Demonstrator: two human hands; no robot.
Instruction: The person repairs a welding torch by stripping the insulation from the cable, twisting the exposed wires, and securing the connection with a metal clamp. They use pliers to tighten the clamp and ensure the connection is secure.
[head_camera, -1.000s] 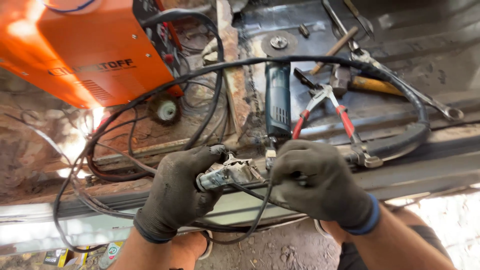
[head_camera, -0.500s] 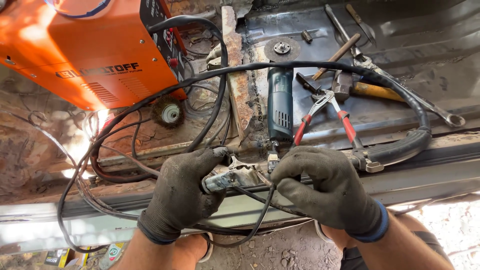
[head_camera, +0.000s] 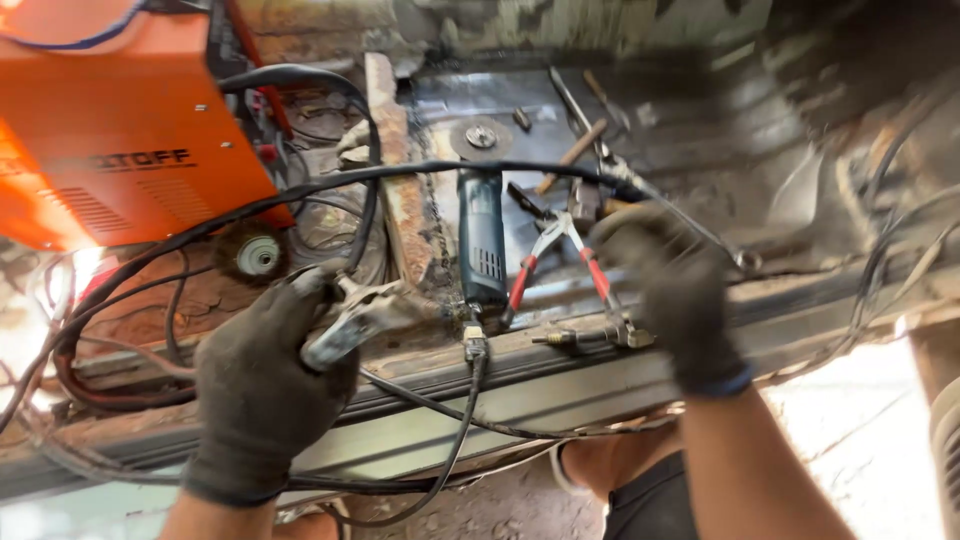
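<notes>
Both my hands wear dark grey work gloves. My left hand (head_camera: 262, 385) grips a metal clamp (head_camera: 358, 316) with worn jaws, held over the edge of a rusty metal sill (head_camera: 560, 385). My right hand (head_camera: 672, 290) has lifted off and reaches toward the tools lying on the dark metal floor, near a hammer (head_camera: 578, 150) and red-handled pliers (head_camera: 556, 258). Its fingers are curled and blurred; nothing shows in them. A thick black cable (head_camera: 400, 175) arcs above both hands.
An orange welding machine (head_camera: 120, 130) stands at the upper left with several cables coiled below it. A blue angle grinder (head_camera: 481, 235) lies in the middle, a wire cup brush (head_camera: 258, 256) to its left. A long wrench (head_camera: 640, 185) rests at the back.
My right hand let go of the clamp and moved up and right toward the tools. My left hand keeps the clamp. The view has moved closer.
</notes>
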